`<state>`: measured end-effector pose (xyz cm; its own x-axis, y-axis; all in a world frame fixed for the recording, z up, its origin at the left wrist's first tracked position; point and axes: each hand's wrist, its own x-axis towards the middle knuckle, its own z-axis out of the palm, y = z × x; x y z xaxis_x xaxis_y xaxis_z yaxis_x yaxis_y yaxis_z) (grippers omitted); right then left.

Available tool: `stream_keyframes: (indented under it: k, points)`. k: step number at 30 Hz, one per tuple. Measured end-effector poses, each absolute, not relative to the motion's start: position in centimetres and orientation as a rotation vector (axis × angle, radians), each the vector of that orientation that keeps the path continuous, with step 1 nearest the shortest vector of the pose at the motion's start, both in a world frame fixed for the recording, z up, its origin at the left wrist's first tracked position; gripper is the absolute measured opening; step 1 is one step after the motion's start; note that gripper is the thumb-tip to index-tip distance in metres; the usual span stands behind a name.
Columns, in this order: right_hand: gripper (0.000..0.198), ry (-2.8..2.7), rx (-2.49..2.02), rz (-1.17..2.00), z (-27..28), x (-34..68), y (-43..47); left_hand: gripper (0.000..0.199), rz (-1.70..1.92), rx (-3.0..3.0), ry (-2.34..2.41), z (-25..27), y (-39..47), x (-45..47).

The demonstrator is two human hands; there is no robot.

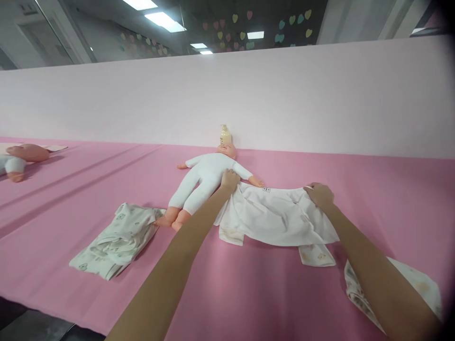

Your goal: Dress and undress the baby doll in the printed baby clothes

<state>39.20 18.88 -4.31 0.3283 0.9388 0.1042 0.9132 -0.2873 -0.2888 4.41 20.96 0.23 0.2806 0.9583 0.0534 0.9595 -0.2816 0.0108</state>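
Note:
A small white baby garment (272,215) is stretched between my two hands over the pink tabletop, its sleeves with faint prints hanging below. My left hand (230,181) is closed on its upper left corner, beside the doll's body. At the upper right corner, my right hand (322,195) pinches the same cloth. Just left of the garment a baby doll (206,177) lies on its back, dressed in white, head toward the wall. My left forearm passes in front of the doll's foot area.
A pump bottle (225,135) stands behind the doll's head against the white wall (106,104). Folded printed cloth (117,241) lies at left, another printed cloth (415,284) under my right forearm. A second doll (28,154) lies far left on the pink table cover (249,293).

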Motion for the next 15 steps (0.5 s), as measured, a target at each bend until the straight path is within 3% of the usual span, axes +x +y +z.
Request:
stream_keyframes:
  k: [7,10,15]
  points:
    - [0.037,-1.886,-2.181,-0.368,-3.7,37.5,17.8,0.037,-0.076,-2.536,-1.773,-0.1,18.8,6.1]
    - [0.035,-2.033,-2.099,-0.197,-2.5,34.9,16.9,0.035,-0.009,-2.632,-1.766,-0.7,17.5,6.6]
    - [0.044,-2.24,-2.104,0.168,-1.9,30.5,15.5,0.05,0.08,-2.728,-1.767,-1.3,17.0,6.3]
